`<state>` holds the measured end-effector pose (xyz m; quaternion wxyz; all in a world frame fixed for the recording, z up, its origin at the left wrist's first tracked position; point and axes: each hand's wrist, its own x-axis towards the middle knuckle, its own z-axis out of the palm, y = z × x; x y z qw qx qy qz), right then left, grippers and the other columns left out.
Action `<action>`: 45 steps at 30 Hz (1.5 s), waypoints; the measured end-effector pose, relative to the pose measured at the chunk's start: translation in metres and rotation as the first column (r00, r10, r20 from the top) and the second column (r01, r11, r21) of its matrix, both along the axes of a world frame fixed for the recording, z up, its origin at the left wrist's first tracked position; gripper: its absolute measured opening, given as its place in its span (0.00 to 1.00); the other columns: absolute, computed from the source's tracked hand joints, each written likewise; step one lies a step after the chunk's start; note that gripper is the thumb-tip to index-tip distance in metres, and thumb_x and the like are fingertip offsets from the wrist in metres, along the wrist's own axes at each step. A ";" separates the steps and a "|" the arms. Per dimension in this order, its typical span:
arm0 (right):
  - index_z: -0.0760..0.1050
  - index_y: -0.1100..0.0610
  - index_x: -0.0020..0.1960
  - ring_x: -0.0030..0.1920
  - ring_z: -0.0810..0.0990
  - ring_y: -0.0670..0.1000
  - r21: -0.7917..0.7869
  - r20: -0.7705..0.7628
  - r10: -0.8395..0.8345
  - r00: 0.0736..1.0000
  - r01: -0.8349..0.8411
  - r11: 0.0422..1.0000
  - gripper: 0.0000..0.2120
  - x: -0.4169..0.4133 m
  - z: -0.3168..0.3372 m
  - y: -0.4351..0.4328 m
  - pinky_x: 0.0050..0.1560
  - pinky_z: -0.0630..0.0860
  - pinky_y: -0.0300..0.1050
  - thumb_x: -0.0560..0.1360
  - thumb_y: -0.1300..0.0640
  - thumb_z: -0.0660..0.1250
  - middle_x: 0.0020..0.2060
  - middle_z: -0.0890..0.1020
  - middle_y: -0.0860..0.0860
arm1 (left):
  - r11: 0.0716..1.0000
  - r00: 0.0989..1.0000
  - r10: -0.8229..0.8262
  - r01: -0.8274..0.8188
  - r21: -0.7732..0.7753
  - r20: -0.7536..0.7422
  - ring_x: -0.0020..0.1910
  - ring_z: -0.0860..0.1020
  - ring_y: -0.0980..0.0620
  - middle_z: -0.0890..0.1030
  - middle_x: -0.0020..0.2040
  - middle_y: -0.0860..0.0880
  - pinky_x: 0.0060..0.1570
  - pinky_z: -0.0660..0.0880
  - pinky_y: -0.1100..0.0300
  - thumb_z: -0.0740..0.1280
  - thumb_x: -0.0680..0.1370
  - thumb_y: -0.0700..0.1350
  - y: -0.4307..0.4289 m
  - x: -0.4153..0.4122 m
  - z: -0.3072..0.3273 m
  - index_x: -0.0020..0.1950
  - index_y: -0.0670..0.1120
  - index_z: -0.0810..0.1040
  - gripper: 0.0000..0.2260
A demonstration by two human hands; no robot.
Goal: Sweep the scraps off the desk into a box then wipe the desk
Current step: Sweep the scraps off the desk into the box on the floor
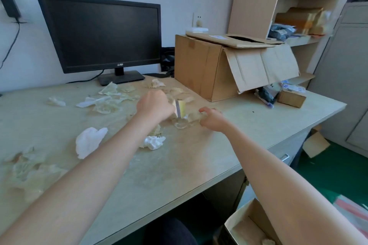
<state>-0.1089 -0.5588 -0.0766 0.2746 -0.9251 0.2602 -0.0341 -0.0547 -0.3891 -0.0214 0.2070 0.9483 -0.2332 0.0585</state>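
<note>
Left grip [155, 105] curled round yellow sponge [182, 106], right grip [211, 118] pinching clear scrap [192, 117]

Your left hand [155, 108] grips yellow block [182, 108] with grey stripe, mid-desk. Your right hand [212, 119] just beside it, fingers curled on clear plastic scrap [190, 118]. Desk [199, 165] littered: white tissue [89, 141] and smaller wad [154, 142] near your left forearm, pale film scraps [107, 97] toward monitor [103, 34]. Large cardboard box [203, 69] at back right of desk, flap hanging down. Open box [254, 223] below desk edge, partly under your right forearm.
</note>
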 end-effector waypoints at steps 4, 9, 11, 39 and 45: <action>0.62 0.51 0.72 0.70 0.62 0.59 0.027 0.039 -0.030 0.999 0.029 0.999 0.28 -0.004 0.005 -0.009 0.69 0.65 0.58 0.73 0.59 0.63 0.69 0.66 0.57 | 0.997 0.999 -0.024 0.027 -0.075 0.042 0.29 0.72 0.50 0.83 0.46 0.48 0.28 0.66 0.63 0.61 0.73 0.40 -0.002 0.005 0.010 0.30 0.44 0.74 0.12; 0.60 0.49 0.73 0.72 0.57 0.57 0.046 0.061 -0.006 0.998 0.003 0.999 0.32 -0.003 0.005 -0.008 0.72 0.60 0.56 0.71 0.59 0.65 0.72 0.62 0.55 | 0.996 0.991 0.073 -0.067 -0.061 0.110 0.34 0.73 0.47 0.81 0.39 0.46 0.27 0.65 0.63 0.61 0.74 0.43 0.016 0.017 0.027 0.46 0.40 0.83 0.12; 0.58 0.49 0.74 0.73 0.56 0.57 0.059 0.033 0.021 0.999 -0.023 0.998 0.33 0.000 0.003 -0.005 0.73 0.59 0.56 0.72 0.58 0.65 0.72 0.60 0.55 | 0.995 0.987 0.098 -0.093 -0.043 0.124 0.35 0.72 0.46 0.79 0.37 0.45 0.31 0.67 0.61 0.61 0.73 0.42 0.021 0.018 0.028 0.46 0.41 0.83 0.12; 0.64 0.55 0.73 0.53 0.72 0.52 0.533 0.281 -0.156 0.947 -0.019 0.846 0.35 -0.009 -0.003 -0.005 0.41 0.73 0.38 0.69 0.74 0.64 0.62 0.71 0.58 | 0.946 0.942 -0.066 -0.046 -0.321 -0.329 0.26 0.68 0.50 0.74 0.35 0.46 0.29 0.64 0.62 0.64 0.76 0.47 -0.029 -0.013 -0.023 0.32 0.45 0.66 0.15; 0.66 0.55 0.71 0.36 0.70 0.42 0.554 0.344 -0.294 0.891 0.060 0.830 0.35 -0.034 0.005 -0.022 0.34 0.69 0.35 0.68 0.77 0.61 0.45 0.71 0.49 | 0.929 0.933 -0.139 0.007 -0.370 -0.332 0.25 0.69 0.49 0.75 0.32 0.47 0.30 0.66 0.62 0.63 0.75 0.43 -0.054 -0.031 -0.021 0.29 0.45 0.68 0.14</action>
